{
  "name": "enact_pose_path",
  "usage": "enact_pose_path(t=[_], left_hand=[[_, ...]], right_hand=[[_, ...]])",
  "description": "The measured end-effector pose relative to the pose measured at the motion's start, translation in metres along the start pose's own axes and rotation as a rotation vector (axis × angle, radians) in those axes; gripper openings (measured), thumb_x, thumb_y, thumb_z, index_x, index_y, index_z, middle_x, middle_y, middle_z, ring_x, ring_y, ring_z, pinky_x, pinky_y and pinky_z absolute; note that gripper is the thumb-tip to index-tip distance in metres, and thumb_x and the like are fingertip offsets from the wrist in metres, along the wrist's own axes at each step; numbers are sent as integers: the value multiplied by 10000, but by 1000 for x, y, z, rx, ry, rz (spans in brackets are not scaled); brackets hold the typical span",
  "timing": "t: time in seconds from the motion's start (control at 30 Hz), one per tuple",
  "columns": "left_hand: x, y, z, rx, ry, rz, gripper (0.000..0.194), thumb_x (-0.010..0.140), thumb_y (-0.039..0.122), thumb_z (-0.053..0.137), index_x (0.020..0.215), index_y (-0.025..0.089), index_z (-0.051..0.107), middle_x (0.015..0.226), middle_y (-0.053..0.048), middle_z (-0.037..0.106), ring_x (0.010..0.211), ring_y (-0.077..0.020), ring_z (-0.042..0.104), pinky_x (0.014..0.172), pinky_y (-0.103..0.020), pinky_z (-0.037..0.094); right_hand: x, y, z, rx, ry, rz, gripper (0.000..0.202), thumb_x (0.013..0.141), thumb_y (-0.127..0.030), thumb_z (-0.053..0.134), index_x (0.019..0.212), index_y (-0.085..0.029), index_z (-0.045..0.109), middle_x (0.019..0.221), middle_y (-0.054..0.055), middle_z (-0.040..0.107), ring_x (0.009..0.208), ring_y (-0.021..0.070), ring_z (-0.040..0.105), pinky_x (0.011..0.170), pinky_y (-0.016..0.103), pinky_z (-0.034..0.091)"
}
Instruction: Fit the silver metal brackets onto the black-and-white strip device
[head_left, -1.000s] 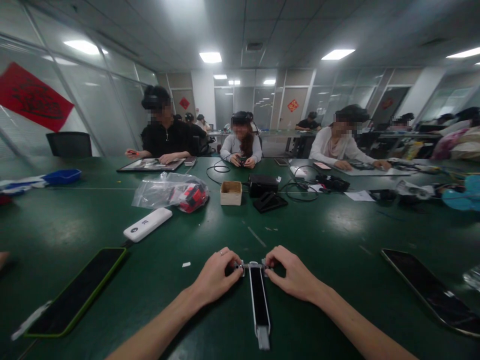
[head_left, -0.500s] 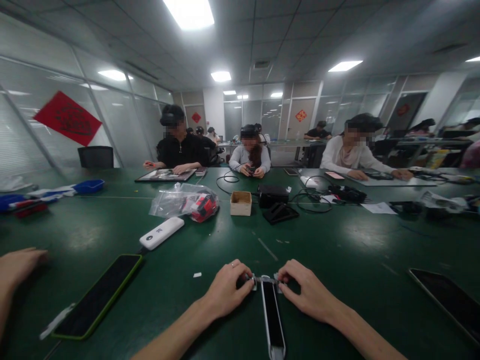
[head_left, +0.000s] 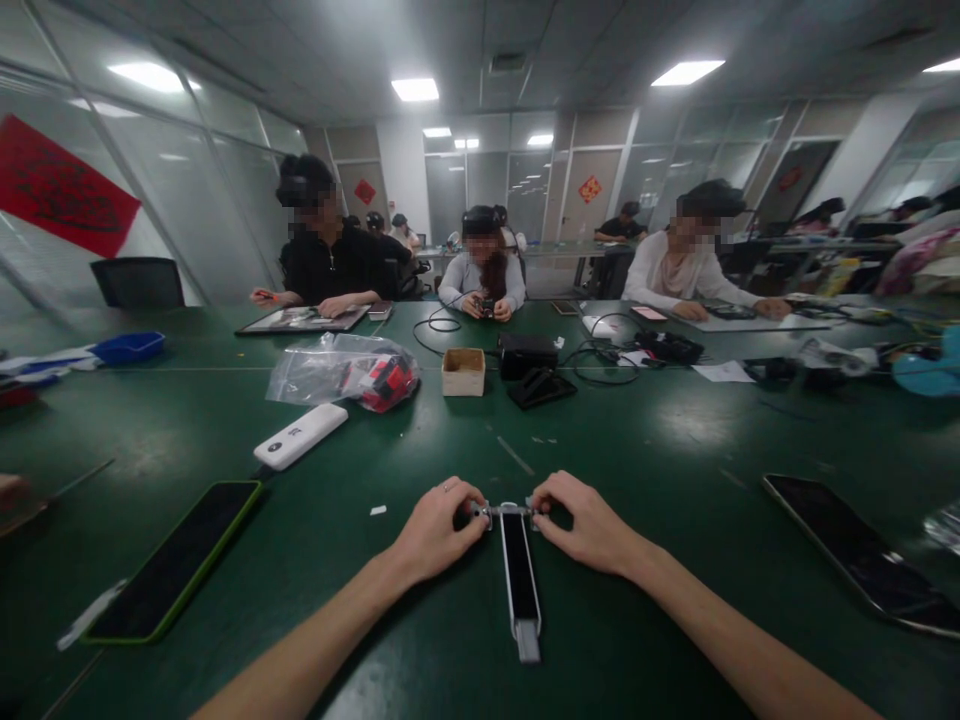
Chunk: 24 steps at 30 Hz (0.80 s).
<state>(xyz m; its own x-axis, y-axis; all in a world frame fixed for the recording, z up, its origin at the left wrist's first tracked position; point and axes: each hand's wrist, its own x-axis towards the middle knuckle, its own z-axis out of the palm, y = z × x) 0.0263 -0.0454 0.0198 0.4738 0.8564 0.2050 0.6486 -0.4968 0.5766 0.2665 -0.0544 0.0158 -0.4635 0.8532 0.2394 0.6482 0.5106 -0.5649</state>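
A slim black bar with a pale frame [head_left: 520, 570] lies on the green table between my hands, long side toward me. At its far end is a narrow metal crosspiece with a small silvery part on each side. My left hand [head_left: 441, 525] is closed, thumb and fingers pinching the left silvery part [head_left: 486, 517]. On the opposite side my right hand [head_left: 581, 518] is closed in a similar pinch on the right silvery part [head_left: 535, 514]. Fingertips partly cover both parts, so their exact kind cannot be made out. A grey tab [head_left: 528, 642] ends the bar's near side.
Left are a green-edged phone [head_left: 176, 560] and a white power bank [head_left: 301, 437]; right, a dark phone [head_left: 855, 550]. Ahead stand a small open box [head_left: 463, 387], a plastic bag [head_left: 315, 370] and black devices [head_left: 529, 355]. Another person's blurred hand [head_left: 11, 490] is at the left edge.
My view has tilted down and turned slightly right, bringing the bar's near end fully into sight. Both hands keep their pinch. At left, the other person's hand shows less and a thin stick appears beside it.
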Motion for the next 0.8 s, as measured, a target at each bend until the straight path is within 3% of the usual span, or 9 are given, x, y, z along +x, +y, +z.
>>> enact_pose_path(t=[0.37,0.53,0.8], left_hand=[[-1,0,0,5,42,27,125,808,244,555,878,170,626,771,-9,576,680,-136,520,643,-253,408],[-1,-1,1,10,1,41,168,849,229,490,879,165,643,798,-30,604,704,-143,540,638,-251,407],[-2,2,-2,10,110,70,189,853,223,451,801,162,622,717,-14,592,625,-129,527,601,-241,404]], right_hand=[[0,-3,-5,-5,13,33,101,837,-239,539,908,-177,572,869,41,571,783,161,522,683,305,442],[0,-4,-6,-24,21,36,93,844,-242,523,881,-171,570,862,47,579,765,156,521,672,300,438],[2,-9,-10,-74,54,19,91,846,-232,509,806,-167,558,813,46,584,747,156,524,676,295,421]])
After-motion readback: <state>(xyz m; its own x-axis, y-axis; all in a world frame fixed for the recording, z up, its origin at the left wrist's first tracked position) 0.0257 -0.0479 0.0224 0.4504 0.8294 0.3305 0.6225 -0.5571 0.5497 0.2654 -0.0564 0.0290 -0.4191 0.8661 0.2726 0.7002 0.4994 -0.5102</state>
